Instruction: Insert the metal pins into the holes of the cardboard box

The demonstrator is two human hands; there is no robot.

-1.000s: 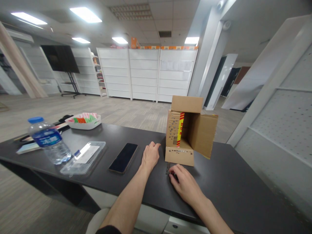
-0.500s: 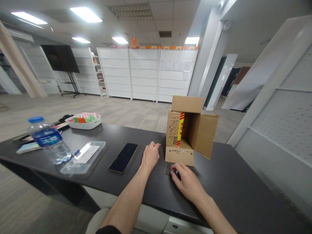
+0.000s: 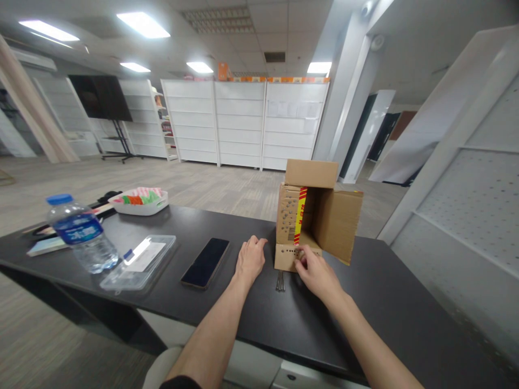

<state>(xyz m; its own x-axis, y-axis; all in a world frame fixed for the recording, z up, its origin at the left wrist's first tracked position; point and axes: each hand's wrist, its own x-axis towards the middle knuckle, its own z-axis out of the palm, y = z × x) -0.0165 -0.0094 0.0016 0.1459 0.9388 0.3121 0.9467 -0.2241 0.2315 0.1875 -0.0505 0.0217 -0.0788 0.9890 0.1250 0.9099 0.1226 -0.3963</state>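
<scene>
Cardboard box [image 3: 286, 213] stands open toward the viewer near the far edge of the dark table [image 3: 389, 308], its front lower flap [image 3: 285, 261] dotted with small holes, and the right hand [image 3: 318, 273] is at that flap with fingers bent (whether they are clamped on anything, I cannot tell). A few slim screws [image 3: 280, 282] lie just below the flap, while the left hand [image 3: 250, 260] rests knuckles up beside the box, fingers curled under so that its grip cannot be told. Farther left lie a phone [image 3: 206, 262], a clear plastic case [image 3: 156, 248] and an upright bottle [image 3: 81, 229].
</scene>
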